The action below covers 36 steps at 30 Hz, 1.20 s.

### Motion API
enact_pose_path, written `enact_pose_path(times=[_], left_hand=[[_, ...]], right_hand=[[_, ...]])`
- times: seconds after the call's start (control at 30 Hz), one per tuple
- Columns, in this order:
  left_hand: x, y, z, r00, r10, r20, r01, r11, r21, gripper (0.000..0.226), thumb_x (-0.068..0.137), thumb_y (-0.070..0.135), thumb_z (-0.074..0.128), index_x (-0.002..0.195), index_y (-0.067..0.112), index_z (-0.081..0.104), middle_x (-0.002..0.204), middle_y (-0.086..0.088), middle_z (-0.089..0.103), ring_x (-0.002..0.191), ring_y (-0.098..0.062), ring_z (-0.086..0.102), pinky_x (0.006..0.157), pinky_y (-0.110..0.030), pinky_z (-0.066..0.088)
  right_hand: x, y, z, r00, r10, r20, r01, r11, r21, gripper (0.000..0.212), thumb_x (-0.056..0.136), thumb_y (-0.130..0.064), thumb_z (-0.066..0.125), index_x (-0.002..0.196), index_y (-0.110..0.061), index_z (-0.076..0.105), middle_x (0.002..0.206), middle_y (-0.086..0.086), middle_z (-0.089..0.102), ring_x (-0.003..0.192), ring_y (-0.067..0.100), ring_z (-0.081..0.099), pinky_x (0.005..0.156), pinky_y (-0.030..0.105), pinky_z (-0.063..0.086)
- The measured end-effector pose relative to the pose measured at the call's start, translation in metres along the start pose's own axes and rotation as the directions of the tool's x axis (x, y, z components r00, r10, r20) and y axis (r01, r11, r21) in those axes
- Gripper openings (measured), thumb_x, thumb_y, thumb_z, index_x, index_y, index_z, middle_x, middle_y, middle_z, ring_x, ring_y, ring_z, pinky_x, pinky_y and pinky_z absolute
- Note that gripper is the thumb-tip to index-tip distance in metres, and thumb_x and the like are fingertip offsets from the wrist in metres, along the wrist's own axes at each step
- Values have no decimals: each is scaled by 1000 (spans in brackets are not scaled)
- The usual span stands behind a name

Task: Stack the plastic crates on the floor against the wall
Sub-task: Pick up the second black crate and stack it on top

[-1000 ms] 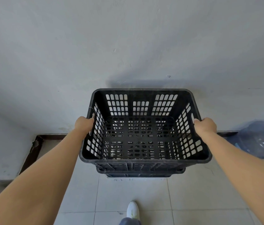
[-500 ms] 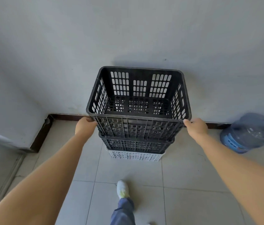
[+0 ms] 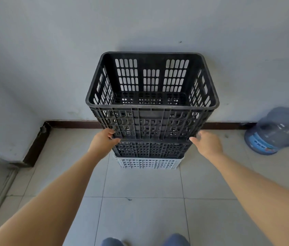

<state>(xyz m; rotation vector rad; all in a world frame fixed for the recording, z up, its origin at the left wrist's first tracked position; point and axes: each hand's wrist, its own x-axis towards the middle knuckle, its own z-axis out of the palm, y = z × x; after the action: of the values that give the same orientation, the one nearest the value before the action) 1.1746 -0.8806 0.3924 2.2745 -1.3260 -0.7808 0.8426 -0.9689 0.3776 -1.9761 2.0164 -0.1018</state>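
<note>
A black slotted crate (image 3: pixel 151 107) stands on top of a stack against the grey wall. Under it sits a second black crate (image 3: pixel 151 149), and at the bottom a white crate (image 3: pixel 148 163) rests on the tiled floor. My left hand (image 3: pixel 103 142) touches the lower left front corner of the top crate, its fingers curled against the ribs. Beside the lower right front corner, my right hand (image 3: pixel 207 142) has its fingers spread and relaxed, just off the crate or barely touching it. The top crate is empty inside.
A blue water jug (image 3: pixel 278 131) lies on the floor at the right by the wall. A dark skirting board (image 3: pixel 72 124) runs along the wall's foot, and a wall corner (image 3: pixel 37 144) juts out at the left. My knees show at the bottom edge.
The top crate has come down onto the stack and rests there. Both hands have let go of its rim and dropped to its lower front corners. The view has stepped back.
</note>
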Motion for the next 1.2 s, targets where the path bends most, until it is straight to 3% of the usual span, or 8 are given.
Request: enact_pose_path(times=[0.17,0.27,0.43,0.47,0.53,0.6,0.8,1.2], left_hand=[[38,-59,56,995,-40,-97,37,999,-31,51,85,25,66,129,5,50,125,-12,58,110,-27,56,83,-33,44],[63,-89,91,978,-88,-189,62,988,-143,65,80,25,72,134,5,41,133,-12,47,115,-29,52,93,-41,48],[100,-115,131,944,-95,-317,3,960,-280,84,74,24,79,140,8,30,141,-10,33,130,-28,37,106,-40,39],[107,-119,136,941,-73,-330,-35,950,-309,85,74,24,79,141,10,29,141,-8,34,128,-27,39,102,-32,44],[116,-125,143,941,-39,-337,-108,908,-405,75,73,20,79,134,14,36,133,-2,41,112,-22,51,66,-6,51],[123,-131,148,931,-16,-365,-171,864,-474,71,73,18,80,131,15,39,129,-2,50,101,-19,57,46,-7,46],[132,-139,153,895,0,-447,-246,836,-491,60,70,18,81,116,16,43,117,-1,57,104,-20,57,84,-30,46],[145,-125,148,868,-108,-484,-179,842,-509,55,73,13,79,117,9,48,118,-8,62,106,-29,60,86,-36,48]], right_hand=[[24,16,79,994,90,-65,-86,995,58,48,90,-45,58,111,-2,53,109,19,65,101,38,60,75,37,46],[42,24,117,977,169,-132,-145,975,169,65,86,-47,63,125,1,44,125,22,54,112,40,54,85,43,46],[68,35,169,963,135,-232,-3,869,494,76,76,-46,74,129,-7,38,131,15,52,122,36,46,99,48,43],[71,36,176,958,137,-251,30,825,564,74,74,-47,76,127,-11,37,128,11,55,120,34,48,98,49,44],[76,38,188,944,144,-295,84,763,641,76,69,-50,76,125,-20,35,126,6,57,117,31,53,98,51,45],[84,40,199,934,146,-325,120,730,673,78,67,-55,74,127,-20,38,126,5,56,116,28,54,99,50,45],[90,35,206,919,178,-352,124,716,687,63,85,-34,68,133,-7,38,140,15,37,123,30,45,102,39,37],[98,28,204,908,298,-294,7,693,721,69,80,-35,74,131,-9,37,136,14,41,115,37,52,99,50,44]])
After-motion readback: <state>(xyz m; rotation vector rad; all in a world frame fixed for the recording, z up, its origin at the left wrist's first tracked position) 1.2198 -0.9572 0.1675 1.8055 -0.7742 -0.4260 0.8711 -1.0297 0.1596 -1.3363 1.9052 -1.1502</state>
